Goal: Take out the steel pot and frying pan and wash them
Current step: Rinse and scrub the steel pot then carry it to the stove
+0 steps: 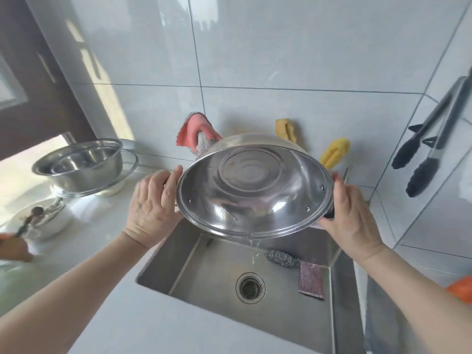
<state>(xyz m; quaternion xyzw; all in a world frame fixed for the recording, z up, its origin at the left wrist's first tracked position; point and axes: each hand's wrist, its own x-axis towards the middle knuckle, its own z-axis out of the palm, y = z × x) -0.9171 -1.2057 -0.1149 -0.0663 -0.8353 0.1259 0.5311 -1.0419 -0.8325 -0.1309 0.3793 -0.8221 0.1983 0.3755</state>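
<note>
I hold the wide, shallow steel pot tilted above the square stainless sink, its open side turned toward me and its lower rim dipping over the basin. A thin stream of water runs off that lower rim and falls toward the round drain.

My left hand wraps the pot's left edge, thumb lying along the rim, fingers hidden behind the wall, so this grip is closed on the pot. My right hand clasps the right edge in the same way, over a dark handle stub; that grip too is closed on the pot.

In the sink lie a grey steel-wool scrubber and, just beside it, a pinkish-grey ribbed cloth.

On the white desk to my left a round steel bowl sits on a wire ring stand, with a white dish holding utensils nearer me.

Behind the pot, against the tiled wall, hang a pink cloth and two yellow sponges. Black-tipped steel tongs hang on the right-hand wall.
</note>
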